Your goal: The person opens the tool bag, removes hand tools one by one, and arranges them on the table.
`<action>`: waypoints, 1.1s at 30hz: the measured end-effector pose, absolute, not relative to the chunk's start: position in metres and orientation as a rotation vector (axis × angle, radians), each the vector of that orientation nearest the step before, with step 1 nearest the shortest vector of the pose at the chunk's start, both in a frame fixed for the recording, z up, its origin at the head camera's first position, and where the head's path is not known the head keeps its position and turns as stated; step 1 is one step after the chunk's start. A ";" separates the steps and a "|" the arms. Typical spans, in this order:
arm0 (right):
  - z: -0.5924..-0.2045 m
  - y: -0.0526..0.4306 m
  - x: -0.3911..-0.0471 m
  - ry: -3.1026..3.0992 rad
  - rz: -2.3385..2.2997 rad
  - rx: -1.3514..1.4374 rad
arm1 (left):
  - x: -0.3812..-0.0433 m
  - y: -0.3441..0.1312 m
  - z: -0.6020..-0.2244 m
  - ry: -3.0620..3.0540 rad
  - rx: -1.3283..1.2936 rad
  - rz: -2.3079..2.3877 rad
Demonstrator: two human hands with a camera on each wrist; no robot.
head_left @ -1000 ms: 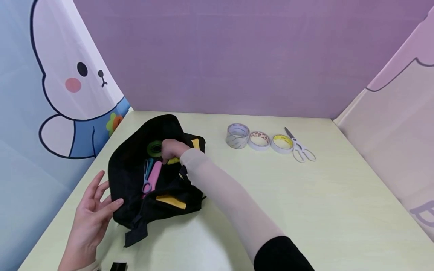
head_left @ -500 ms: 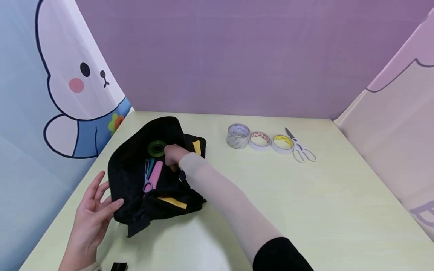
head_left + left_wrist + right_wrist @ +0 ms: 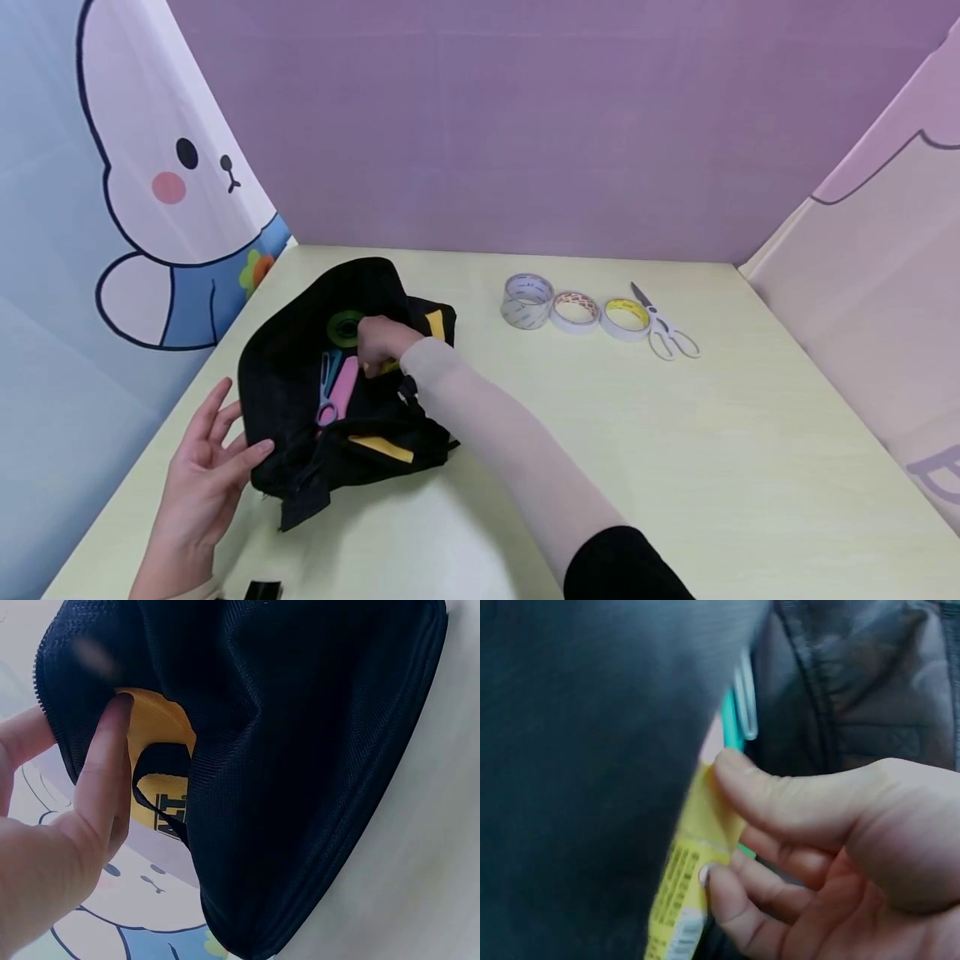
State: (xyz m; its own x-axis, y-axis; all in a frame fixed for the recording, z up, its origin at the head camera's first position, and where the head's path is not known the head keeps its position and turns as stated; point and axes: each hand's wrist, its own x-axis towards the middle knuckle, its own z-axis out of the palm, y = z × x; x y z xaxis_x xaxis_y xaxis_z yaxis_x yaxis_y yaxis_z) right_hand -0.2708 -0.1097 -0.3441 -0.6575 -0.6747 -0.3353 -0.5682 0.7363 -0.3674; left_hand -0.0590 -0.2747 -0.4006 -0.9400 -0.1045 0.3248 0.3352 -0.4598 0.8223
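A black bag lies gaping at the left of the table in the head view. My left hand holds its left edge, thumb on one side of the cloth and fingers on the other. The left wrist view shows yellow fabric and a black loop beside that hand. Reaching inside the bag, my right hand pinches a yellow packet with a barcode, partly hidden by dark cloth. Nearby in the bag are a green tape roll, a pink object and small blue scissors.
Toward the back of the table stand a clear tape roll and two white tape rolls, one red-printed inside and one yellow inside. White-handled scissors lie beside them. A small black object shows at the front edge.
Inside the bag my right hand shifts slightly right, then back left. The bag's front flap lifts a little. My left hand keeps its place on the edge.
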 end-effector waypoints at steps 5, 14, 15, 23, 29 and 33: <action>-0.338 -0.101 -0.271 2.497 -0.570 -0.977 | -0.060 -0.274 -0.400 -1.465 -0.334 -2.462; -0.326 -0.092 -0.279 2.495 -0.886 -0.965 | -0.062 -0.274 -0.399 -1.465 -0.330 -2.468; -0.325 -0.091 -0.279 2.482 -0.930 -0.960 | -0.062 -0.274 -0.399 -1.468 -0.329 -2.466; -0.313 -0.086 -0.278 2.336 -1.197 -0.934 | -0.061 -0.273 -0.402 -1.464 -0.329 -2.466; -0.301 -0.080 -0.275 2.252 -1.360 -0.917 | -0.061 -0.272 -0.402 -1.452 -0.335 -2.471; -0.293 -0.075 -0.271 2.169 -1.440 -0.879 | -0.061 -0.271 -0.402 -1.458 -0.336 -2.464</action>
State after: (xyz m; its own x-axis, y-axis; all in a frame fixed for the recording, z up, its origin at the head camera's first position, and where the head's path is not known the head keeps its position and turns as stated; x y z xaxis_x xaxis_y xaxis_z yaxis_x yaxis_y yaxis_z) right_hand -0.2713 -0.0755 -0.2933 -0.7264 -0.6870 0.0197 -0.2846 0.2746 -0.9185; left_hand -0.0615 -0.2715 -0.4020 -0.9398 -0.1030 0.3257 0.3351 -0.4638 0.8201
